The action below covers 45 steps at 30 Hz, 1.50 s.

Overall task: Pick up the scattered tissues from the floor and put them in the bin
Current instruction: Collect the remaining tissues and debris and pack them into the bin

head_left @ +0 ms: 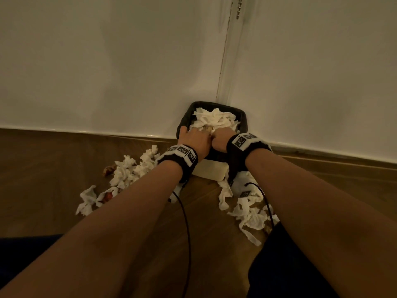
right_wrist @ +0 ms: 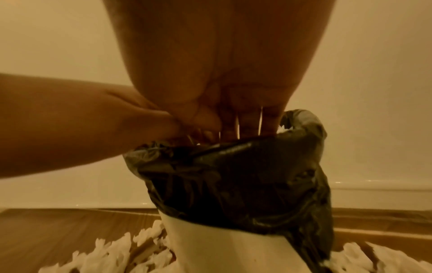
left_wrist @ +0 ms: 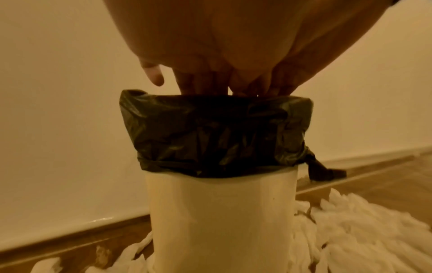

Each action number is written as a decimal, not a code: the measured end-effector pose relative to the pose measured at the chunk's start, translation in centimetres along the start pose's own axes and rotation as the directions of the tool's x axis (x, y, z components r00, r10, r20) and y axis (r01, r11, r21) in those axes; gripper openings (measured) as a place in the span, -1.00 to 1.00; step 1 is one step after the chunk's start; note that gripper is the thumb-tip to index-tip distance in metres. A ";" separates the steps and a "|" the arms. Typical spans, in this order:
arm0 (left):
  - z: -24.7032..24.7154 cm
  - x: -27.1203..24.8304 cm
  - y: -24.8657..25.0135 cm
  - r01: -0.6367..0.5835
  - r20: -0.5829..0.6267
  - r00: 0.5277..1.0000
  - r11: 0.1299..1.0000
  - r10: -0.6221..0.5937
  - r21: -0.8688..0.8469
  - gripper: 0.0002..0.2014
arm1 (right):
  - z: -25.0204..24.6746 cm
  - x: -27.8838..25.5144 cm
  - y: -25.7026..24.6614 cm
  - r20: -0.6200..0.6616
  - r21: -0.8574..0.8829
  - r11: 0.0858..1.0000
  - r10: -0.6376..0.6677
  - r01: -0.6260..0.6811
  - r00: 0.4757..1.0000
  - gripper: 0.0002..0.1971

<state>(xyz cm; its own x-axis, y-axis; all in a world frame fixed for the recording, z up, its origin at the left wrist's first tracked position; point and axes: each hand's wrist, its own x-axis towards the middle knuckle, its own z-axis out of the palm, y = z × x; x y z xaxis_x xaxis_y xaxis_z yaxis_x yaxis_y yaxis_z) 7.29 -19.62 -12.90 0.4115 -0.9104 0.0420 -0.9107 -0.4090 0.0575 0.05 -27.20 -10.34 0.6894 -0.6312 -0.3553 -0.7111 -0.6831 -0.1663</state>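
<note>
A white bin (head_left: 211, 169) with a black liner (head_left: 242, 117) stands in the wall corner, heaped with white tissues (head_left: 217, 120). My left hand (head_left: 194, 137) and right hand (head_left: 221, 140) sit side by side in the bin's near mouth, on top of the heap. In the left wrist view, the left hand (left_wrist: 233, 86) points straight fingers down behind the liner (left_wrist: 210, 133), thumb out. The right hand (right_wrist: 236, 129) does the same in its view, with the left hand (right_wrist: 117, 125) touching it. The fingertips are hidden by the rim. Crumpled tissues (head_left: 129, 171) lie on the floor to the left, with more tissues (head_left: 251, 214) on the right.
White walls meet right behind the bin, with a skirting board (head_left: 86, 131) along the wooden floor (head_left: 204, 211). Brown scraps (head_left: 109, 168) lie among the left tissues. Black cables (head_left: 187, 222) hang from both wristbands. My dark-clothed knee (head_left: 290, 265) is at the lower right.
</note>
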 end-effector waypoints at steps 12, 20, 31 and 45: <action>1.4 -3.6 -5.1 0.105 -0.297 0.902 0.827 -0.312 -0.552 -0.79 | -2.6 -1.6 -3.1 -0.324 -0.022 0.992 -0.121 0.120 0.938 -0.68; 5.8 -8.7 -11.1 0.384 -0.145 0.824 0.728 -0.548 -0.568 -0.82 | 0.8 -1.8 -9.3 -0.340 0.050 0.942 -0.296 0.332 0.893 -0.74; 12.2 -16.8 -17.7 0.665 0.087 0.657 0.522 -0.748 -0.534 -0.77 | 12.6 -0.7 -13.4 0.210 0.098 0.945 -0.325 0.311 0.922 -0.73; 15.6 -23.7 -16.9 0.775 0.163 0.615 0.554 -0.771 -0.305 -0.49 | 24.1 -1.4 -14.9 0.305 0.225 0.961 -0.225 0.159 0.925 -0.04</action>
<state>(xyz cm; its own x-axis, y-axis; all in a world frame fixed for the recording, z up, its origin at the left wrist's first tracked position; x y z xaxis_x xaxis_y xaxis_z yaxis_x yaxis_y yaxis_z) 12.37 7.93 -30.40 0.9500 -0.2546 -0.1809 -0.1745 -0.9130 0.3687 6.34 -7.25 -29.56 0.7558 -0.3187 -0.5720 -0.6048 -0.6744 -0.4235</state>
